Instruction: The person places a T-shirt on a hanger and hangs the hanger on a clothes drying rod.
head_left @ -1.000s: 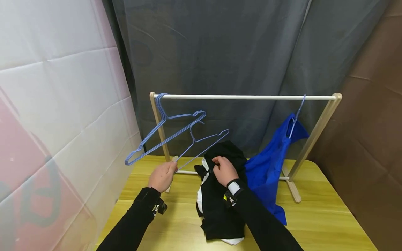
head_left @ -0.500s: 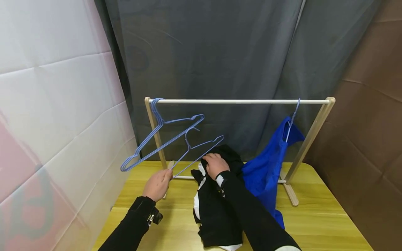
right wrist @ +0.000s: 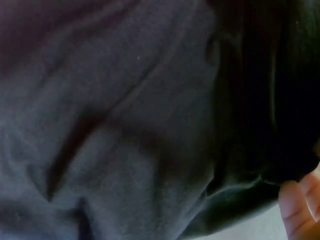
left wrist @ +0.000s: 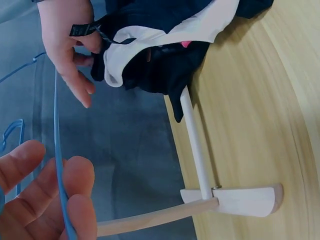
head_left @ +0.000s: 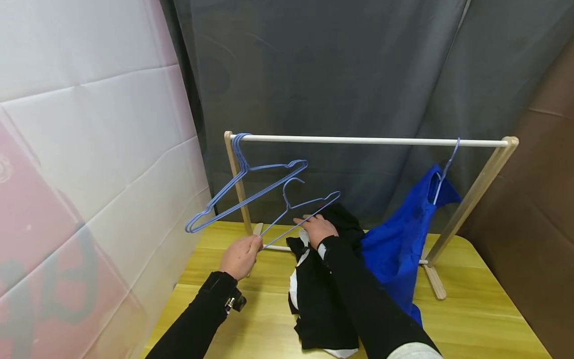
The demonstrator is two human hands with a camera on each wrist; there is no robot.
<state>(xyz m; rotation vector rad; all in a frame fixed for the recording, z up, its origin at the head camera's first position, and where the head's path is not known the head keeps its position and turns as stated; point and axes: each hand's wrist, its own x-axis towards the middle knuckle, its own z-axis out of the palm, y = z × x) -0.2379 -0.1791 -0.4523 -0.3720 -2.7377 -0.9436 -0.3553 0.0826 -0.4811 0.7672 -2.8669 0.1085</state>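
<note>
My left hand grips one lower corner of a blue wire hanger, which is held up off the rail, its hook pointing up. In the left wrist view the hanger's wire passes between the thumb and the curled fingers. My right hand is at the upper end of a black shirt with white trim, close behind the hanger's lower bar. Its index finger points out past the shirt's white neckline, while the other digits hold the cloth beside a small label. Dark fabric fills most of the right wrist view.
A white rail on wooden legs spans the table. Several blue hangers hang at its left end. On the right a blue garment hangs from another hanger and reaches the tabletop. A grey curtain stands behind.
My right hand has moved up and left along the black shirt to its neckline, and its fingers now extend beside the hanger. The left hand keeps its hold. The head view has shifted slightly.
</note>
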